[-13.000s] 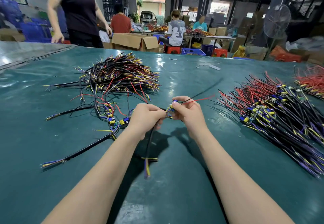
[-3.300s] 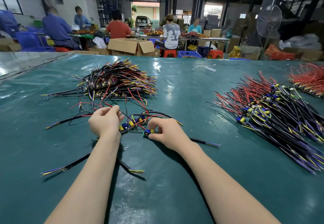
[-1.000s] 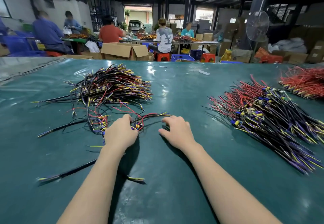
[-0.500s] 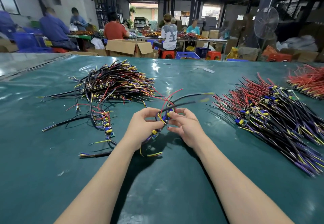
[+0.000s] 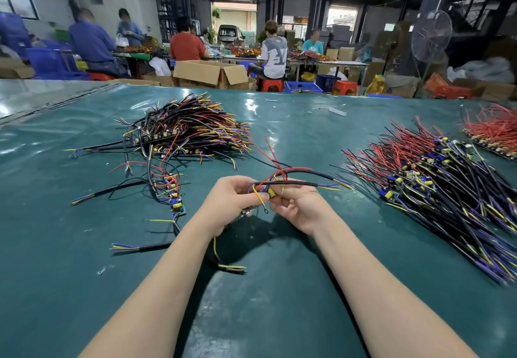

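The wire harness [image 5: 296,182] is held above the green table [image 5: 84,273], nearer to the person than the tangled pile [image 5: 190,131] and a little to the right of it. Its two black cables [image 5: 307,174] lie almost level, with the long axis going from left to right. Their stripped purple and yellow ends point to the right, away from the tangled pile. Thin red wires [image 5: 268,147] rise from the harness toward the far side. One more cable end [image 5: 232,267] hangs down and rests on the table on the near side.

Both forearms come in from the near edge and the hands meet at the harness. The left hand [image 5: 232,203] has its back turned up, and its fingers are curled round the left part of the harness. The right hand [image 5: 299,206] is turned with the palm toward the left hand. Its fingers are bent and its fingertips pinch the harness at the small board [image 5: 270,192] with a yellow part.

A sorted pile [image 5: 436,189] of the same harnesses lies well to the right of the tangled pile.
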`<state>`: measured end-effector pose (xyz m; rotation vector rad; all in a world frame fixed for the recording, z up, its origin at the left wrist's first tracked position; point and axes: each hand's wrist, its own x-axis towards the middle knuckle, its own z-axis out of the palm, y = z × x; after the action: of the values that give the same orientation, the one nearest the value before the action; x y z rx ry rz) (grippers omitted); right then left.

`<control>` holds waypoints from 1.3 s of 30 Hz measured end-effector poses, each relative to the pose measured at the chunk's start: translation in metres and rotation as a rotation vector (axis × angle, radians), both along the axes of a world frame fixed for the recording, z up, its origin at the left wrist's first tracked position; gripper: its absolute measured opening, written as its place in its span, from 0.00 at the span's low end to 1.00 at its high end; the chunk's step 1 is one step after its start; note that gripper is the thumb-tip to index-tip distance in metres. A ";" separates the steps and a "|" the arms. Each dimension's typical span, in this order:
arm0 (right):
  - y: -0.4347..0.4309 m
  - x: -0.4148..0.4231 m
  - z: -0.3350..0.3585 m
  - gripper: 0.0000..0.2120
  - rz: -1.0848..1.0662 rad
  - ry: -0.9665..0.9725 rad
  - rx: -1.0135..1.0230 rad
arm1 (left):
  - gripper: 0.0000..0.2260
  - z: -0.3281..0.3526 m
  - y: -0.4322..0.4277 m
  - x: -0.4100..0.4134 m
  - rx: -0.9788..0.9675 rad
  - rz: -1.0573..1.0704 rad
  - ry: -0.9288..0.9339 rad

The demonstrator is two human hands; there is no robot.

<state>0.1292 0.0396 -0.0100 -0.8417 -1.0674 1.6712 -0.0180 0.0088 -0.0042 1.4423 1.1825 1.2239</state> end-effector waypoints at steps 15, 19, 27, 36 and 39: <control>-0.003 -0.006 0.005 0.20 -0.056 0.221 -0.185 | 0.11 0.007 0.002 -0.010 0.012 0.065 -0.282; 0.002 0.000 0.007 0.10 -0.366 0.347 -0.223 | 0.11 -0.003 0.013 -0.021 0.003 0.451 -0.187; 0.000 0.005 0.007 0.12 -0.445 0.092 -0.018 | 0.27 -0.005 0.017 -0.027 -0.124 0.729 0.583; -0.012 -0.014 0.003 0.14 -0.153 -0.371 0.338 | 0.04 0.004 -0.003 0.014 0.035 0.120 0.165; -0.013 -0.012 0.006 0.11 -0.213 -0.296 0.289 | 0.08 0.003 0.001 0.011 0.003 0.170 -0.036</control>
<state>0.1167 0.0263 -0.0037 -0.9914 -1.3322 1.2039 -0.0070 0.0094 -0.0013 1.3380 1.3002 1.3626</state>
